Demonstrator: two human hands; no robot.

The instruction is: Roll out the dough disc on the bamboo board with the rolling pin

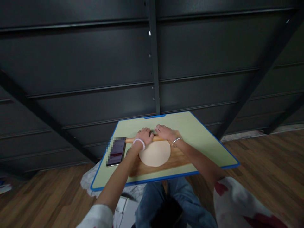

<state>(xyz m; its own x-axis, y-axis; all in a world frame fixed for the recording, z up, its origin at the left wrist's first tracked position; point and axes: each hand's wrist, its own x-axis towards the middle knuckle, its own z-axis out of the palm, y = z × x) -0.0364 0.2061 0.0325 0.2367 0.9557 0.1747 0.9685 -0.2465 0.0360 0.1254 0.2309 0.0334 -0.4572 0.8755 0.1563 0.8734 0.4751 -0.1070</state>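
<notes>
A light wooden rolling pin lies across the far edge of a flat, round sheet of dough. My left hand, with a beaded bracelet at the wrist, rests over the pin's left part, fingers curled down on it. Over its right part lies my right hand, a metal bangle at its wrist; the fingers bend over the far side and are partly hidden. Under the dough is a brown wooden board. The pin's left end sticks out past my left wrist, near a phone.
The pale green folding table has a blue rim. A phone lies at its left side. Behind stands a dark metal panel wall. White plastic and a pale box are below the table, on a wooden floor.
</notes>
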